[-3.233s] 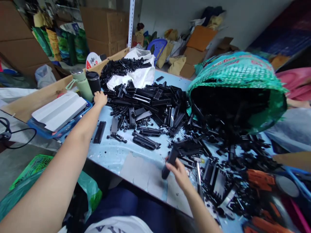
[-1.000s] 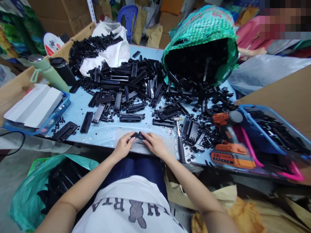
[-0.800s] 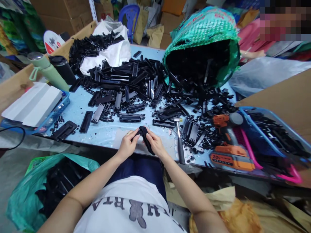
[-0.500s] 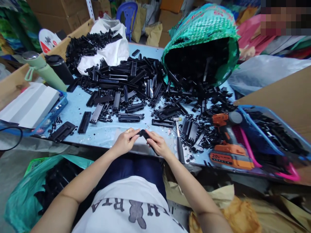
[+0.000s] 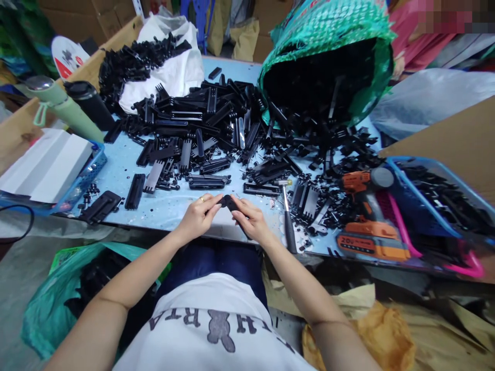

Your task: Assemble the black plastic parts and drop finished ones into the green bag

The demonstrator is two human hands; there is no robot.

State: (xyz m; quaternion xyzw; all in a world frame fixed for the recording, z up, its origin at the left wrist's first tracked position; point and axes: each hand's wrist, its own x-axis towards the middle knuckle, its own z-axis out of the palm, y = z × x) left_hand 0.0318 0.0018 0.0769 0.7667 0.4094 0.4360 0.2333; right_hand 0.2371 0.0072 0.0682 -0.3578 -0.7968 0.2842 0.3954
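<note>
At the near edge of the blue table, my right hand [image 5: 249, 216] is closed on a long black plastic part [image 5: 233, 204], whose lower end runs under the fingers. My left hand [image 5: 201, 214] pinches a small black piece [image 5: 225, 200] against the upper end of that part; whether the two are joined I cannot tell. A hammer [image 5: 287, 219] with a black handle lies just right of my right hand. Beyond my hands, a black slotted holder [image 5: 209, 181] rests on the table, in front of a heap of black plastic parts [image 5: 216, 116].
An orange cordless drill [image 5: 367, 211] lies at the right, beside a blue basket [image 5: 425, 165] of black parts. The green woven sack [image 5: 328, 41] opens toward me at the back. Bottles [image 5: 67, 105] and a paper-topped basket [image 5: 98, 162] stand left. Below hangs a green bag [image 5: 42, 319].
The view has tilted slightly downward, so the table's things appear shifted. Both hands keep their hold on the black pieces, with little visible movement between them.
</note>
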